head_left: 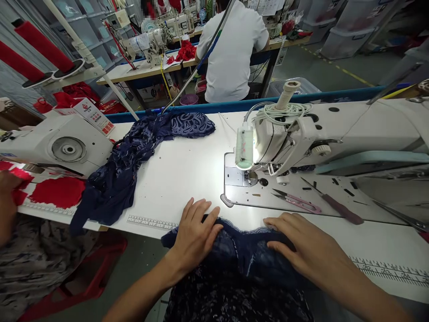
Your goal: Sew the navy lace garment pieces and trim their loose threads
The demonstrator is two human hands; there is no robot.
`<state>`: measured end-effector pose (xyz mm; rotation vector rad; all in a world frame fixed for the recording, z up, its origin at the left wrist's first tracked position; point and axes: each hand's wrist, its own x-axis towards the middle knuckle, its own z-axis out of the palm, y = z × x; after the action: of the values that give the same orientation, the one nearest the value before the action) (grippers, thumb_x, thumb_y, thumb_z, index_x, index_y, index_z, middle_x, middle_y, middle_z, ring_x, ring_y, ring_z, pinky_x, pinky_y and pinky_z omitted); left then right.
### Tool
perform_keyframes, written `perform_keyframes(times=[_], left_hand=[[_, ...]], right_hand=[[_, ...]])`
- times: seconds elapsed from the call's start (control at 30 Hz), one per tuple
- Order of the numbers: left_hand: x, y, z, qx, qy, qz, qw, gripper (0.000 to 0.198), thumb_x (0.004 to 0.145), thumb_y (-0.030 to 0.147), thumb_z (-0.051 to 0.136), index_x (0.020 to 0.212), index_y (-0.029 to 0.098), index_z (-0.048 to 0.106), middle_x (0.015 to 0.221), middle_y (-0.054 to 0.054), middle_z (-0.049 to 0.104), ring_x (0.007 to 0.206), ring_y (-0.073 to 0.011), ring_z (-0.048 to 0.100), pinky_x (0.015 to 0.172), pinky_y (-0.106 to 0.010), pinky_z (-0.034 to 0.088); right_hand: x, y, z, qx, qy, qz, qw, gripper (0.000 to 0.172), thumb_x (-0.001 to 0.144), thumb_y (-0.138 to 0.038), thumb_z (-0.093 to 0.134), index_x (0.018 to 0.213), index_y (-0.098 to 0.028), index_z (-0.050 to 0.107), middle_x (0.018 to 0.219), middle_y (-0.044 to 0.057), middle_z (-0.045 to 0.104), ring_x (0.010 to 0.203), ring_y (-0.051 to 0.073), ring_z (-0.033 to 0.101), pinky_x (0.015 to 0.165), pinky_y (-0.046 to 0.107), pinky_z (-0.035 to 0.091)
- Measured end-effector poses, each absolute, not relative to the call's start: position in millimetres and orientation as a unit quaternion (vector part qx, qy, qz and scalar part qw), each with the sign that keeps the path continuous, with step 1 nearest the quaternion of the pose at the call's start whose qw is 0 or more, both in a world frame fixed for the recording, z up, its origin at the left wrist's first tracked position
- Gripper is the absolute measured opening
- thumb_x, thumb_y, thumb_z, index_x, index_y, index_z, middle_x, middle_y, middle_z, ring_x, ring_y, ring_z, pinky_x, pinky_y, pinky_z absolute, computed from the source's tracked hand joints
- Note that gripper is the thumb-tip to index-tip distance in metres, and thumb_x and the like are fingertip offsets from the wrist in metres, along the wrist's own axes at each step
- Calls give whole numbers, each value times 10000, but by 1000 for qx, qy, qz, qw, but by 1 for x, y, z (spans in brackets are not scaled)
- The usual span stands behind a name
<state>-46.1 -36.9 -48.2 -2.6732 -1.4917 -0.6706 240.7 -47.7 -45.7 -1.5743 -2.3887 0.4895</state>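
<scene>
A navy lace bra (246, 250) with a scalloped upper edge lies over the front edge of the white sewing table, partly in the lap. My left hand (196, 232) is on its left part, fingers stretched forward and the thumb along the cloth. At the right part, my right hand (295, 241) grips the edge between thumb and fingers. Just beyond them stands a sewing machine (288, 138), its presser foot (250, 178) over the needle plate. Pink thread snips (298, 202) and a dark-handled awl-like tool (342, 208) lie on the machine bed.
A heap of navy lace pieces (125, 165) lies to the left. Beyond it are another machine (60, 145), red cloth (58, 192) and a co-worker's arm (6, 205). Scissors (402, 214) lie far right. Another person (234, 49) sits ahead.
</scene>
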Motion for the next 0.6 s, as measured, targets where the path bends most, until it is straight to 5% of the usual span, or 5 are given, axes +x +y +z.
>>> perform_keyframes(times=[0.13,0.33,0.6], left_hand=[[-56,-28,-46,-853,-485,-181,-64,321,957,332,566,1242,186,556,1143,-102,592,1064,-254,539,984,-501,449],[-65,-16,-41,-815,-508,-201,-194,54,914,242,639,908,205,600,904,-16,575,882,-190,522,835,-372,434],[-69,-14,-42,-849,-439,-207,-206,128,1003,243,455,900,198,516,843,-10,609,774,-157,536,712,-288,431]], right_hand=[[246,-42,-39,-552,-790,252,87,219,925,-476,510,1054,-315,584,1041,5,622,938,206,590,707,317,483],[253,-23,-30,-545,-746,381,31,240,877,-498,571,822,-267,606,910,0,627,838,200,588,698,316,454],[256,-20,-29,-499,-781,374,36,289,949,-505,458,912,-284,640,967,20,632,889,202,605,759,330,484]])
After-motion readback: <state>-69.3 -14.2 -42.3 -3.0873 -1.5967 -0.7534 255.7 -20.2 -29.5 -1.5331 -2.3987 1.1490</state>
